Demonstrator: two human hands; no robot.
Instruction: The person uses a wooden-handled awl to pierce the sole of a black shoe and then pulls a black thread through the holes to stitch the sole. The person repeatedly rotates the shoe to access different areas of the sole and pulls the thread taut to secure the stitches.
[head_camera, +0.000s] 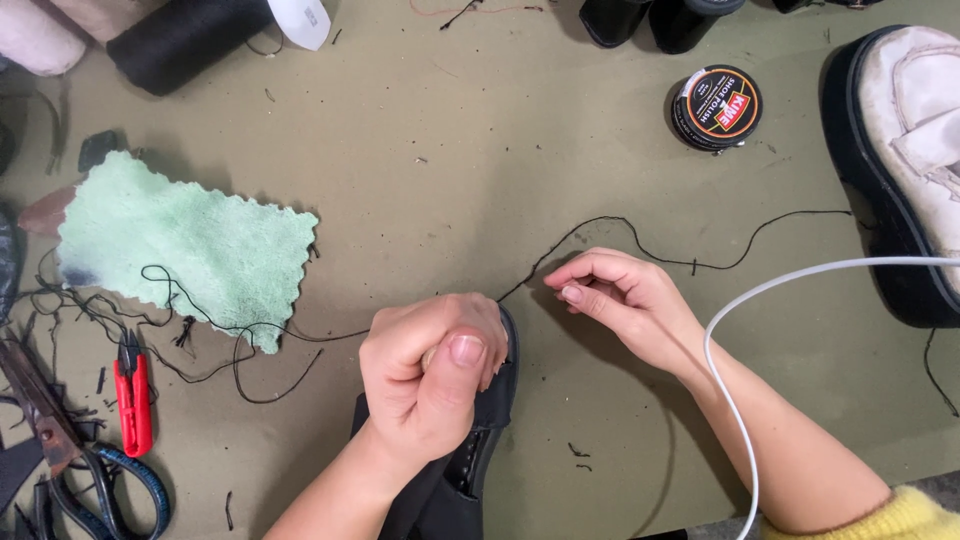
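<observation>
Stitching a black shoe on the counter (480, 170)

Our left hand (432, 375) has its grip clamped on the black shoe (470, 450) at the near edge; our right hand (625, 300) pinches the black thread (640, 245) just beside it.

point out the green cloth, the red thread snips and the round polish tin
green cloth (185, 238), head view, middle of the fabric
red thread snips (134, 400), head view, on the red handle
round polish tin (716, 108), head view, centre of the lid
</observation>
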